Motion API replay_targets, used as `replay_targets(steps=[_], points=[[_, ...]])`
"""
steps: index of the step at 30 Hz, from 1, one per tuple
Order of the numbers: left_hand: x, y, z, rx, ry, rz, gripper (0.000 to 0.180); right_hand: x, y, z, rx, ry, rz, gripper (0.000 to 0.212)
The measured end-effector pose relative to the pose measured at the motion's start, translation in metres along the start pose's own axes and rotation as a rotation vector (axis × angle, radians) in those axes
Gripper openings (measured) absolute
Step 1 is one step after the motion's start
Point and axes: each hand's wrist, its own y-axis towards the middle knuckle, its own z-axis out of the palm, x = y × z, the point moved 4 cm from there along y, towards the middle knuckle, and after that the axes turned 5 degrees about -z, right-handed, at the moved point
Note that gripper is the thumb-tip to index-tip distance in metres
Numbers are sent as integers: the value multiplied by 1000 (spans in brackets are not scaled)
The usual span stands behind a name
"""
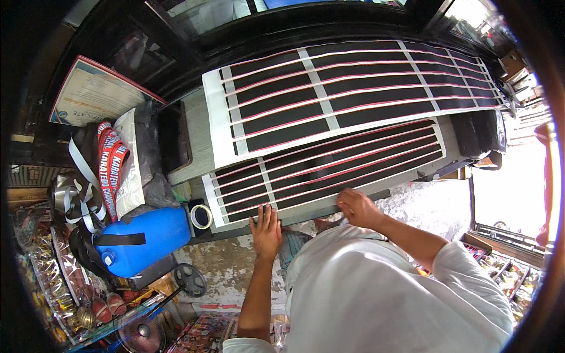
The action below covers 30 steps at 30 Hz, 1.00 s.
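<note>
Two long white sheets with black panels, crossed by thin white-and-red lines and grey bands, lie one behind the other on a grey bench. My left hand [268, 229] rests flat with fingers stretched out on the front edge of the nearer striped sheet [323, 170], toward its left end. Over that same edge, farther right, my right hand [356, 208] is closed with its fingers curled together. Whatever it may pinch is hidden. The farther striped sheet [365, 85] is larger and overlaps the back of the nearer one.
A roll of tape [201, 216] sits on the bench left of the nearer sheet. Beyond it are a blue plastic jerrycan [150, 241], red printed ribbon [110, 162] and a framed document [100, 91]. A black wrapped bundle [479, 134] stands at the right end. A fan [141, 332] is lower left.
</note>
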Motion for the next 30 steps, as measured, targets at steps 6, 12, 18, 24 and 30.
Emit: replay_targets(steps=[6, 12, 18, 24, 30], points=[[-18, -9, -2, 8, -47, -62, 55, -20, -59, -11, -180, 47, 197, 8], [-17, 2, -4, 15, -97, -48, 51, -44, -92, 56, -130, 168, 398, 13], [-4, 6, -18, 25, -152, -53, 44, -39, -114, 122, 210, 120, 868, 26], [31, -21, -33, -48, -199, -76, 50, -76, -166, 159, 195, 8, 695, 32], [43, -36, 1, -97, -233, -167, 65, -141, -248, 208, 210, -147, 589, 36]])
